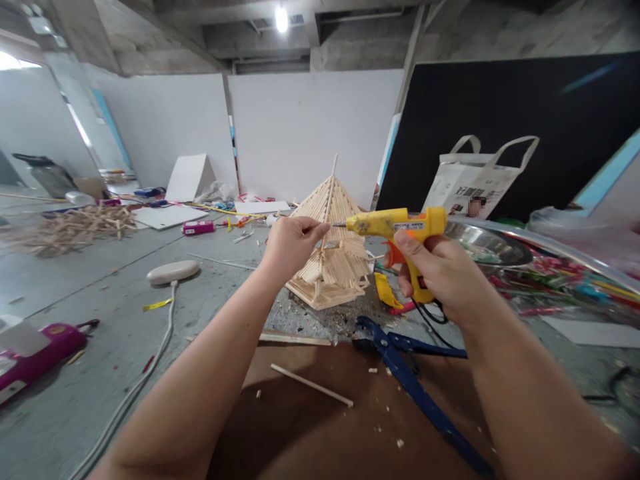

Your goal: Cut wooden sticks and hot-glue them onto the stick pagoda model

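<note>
A yellow hot glue gun [380,223] is gripped in my right hand [443,267], with fingers round its handle near the orange trigger. Its metal nozzle points left, almost at the fingertips of my left hand [295,243]. Thumb and finger of that left hand are pinched together; whatever lies between them is too small to make out. Behind both hands stands a pagoda-like model [330,267] built of thin wooden sticks, with a pointed roof and a stick rising from its peak. My left hand covers part of its left side.
Blue-handled cutters [415,383] and a loose wooden stick [313,385] lie on the brown surface in front. A white power strip [173,272] with its cable is at left, near a stick pile [75,227]. A metal bowl [487,243] and a tote bag [473,180] stand right.
</note>
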Available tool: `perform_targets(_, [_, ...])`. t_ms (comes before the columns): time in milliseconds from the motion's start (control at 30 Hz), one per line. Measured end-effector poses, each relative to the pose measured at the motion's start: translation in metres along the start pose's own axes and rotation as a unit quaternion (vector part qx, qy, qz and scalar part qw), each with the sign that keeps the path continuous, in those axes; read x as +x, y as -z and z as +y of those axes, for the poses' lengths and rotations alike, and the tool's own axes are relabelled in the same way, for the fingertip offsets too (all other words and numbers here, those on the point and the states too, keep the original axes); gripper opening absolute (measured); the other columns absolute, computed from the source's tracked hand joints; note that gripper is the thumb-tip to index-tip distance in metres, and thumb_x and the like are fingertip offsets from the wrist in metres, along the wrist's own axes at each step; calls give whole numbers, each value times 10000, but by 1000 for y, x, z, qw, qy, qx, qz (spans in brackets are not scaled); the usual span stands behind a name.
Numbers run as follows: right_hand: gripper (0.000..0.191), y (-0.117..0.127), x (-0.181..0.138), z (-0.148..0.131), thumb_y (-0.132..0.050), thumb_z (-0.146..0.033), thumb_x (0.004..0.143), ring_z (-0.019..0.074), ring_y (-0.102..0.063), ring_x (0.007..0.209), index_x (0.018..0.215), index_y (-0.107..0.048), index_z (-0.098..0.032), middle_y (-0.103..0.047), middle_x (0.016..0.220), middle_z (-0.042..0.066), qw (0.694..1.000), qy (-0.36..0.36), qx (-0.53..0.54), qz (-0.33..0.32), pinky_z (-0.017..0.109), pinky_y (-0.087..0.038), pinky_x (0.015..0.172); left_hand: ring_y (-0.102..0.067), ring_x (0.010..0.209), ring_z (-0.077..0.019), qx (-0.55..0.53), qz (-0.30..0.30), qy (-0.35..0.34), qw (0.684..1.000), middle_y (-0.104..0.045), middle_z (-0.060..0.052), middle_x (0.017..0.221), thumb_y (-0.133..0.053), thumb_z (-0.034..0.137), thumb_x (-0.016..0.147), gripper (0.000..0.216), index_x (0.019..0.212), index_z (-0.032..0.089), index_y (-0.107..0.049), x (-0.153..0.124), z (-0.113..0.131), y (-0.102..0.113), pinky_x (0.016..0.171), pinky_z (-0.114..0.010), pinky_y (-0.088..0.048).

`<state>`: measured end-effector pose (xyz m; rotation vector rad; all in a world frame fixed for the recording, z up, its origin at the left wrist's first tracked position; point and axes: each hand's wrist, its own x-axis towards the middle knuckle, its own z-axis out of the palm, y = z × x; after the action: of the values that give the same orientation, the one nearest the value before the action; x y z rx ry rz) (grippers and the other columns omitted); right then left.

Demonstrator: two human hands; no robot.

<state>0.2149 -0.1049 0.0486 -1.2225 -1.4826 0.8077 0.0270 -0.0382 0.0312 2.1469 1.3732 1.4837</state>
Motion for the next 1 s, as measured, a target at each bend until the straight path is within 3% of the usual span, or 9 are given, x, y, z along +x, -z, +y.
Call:
perform_targets(567, [285, 3, 1, 1, -497, -471, 724, 52, -418, 297, 721, -472, -186, -524, 597, -8, 1000, 0, 0, -16, 206, -289, 290, -291, 425, -62, -12, 6, 19, 1000, -338, 40, 420, -487, 405, 705, 305, 579, 153, -604, 0, 2, 1, 428, -217, -219])
perform_targets(833, [298, 4, 3, 3, -497, -470, 726, 44, -428, 295, 717, -473, -173, -529, 636, -4, 1000, 8, 2, -18, 200, -286, 295, -267, 421, -56, -17, 24, -16, 999, -315, 40, 421, -437, 425, 749, 390, 492, 141, -510, 0, -2, 1, 419, -220, -192])
perform_targets(933, [308, 3, 2, 3, -498, -472, 725, 42, -424, 291, 721, -477, -164, -551, 639, 6, 1000, 16, 1, -11, 197, -280, 291, -293, 434, -56, -41, 56, -28, 997, -351, 39, 446, -432, 403, 765, 358, 558, 136, -549, 0, -2, 1, 423, -210, -214])
perform_targets(1000, [312, 3, 2, 3, -504, -473, 721, 42, -430, 298, 731, -482, -163, -562, 650, 9, 1000, 23, 5, -2, 197, -284, 294, -310, 447, -56, -73, 113, -37, 990, -362, 41, 466, -438, 382, 774, 311, 627, 141, -570, -1, 1, 3, 431, -204, -236])
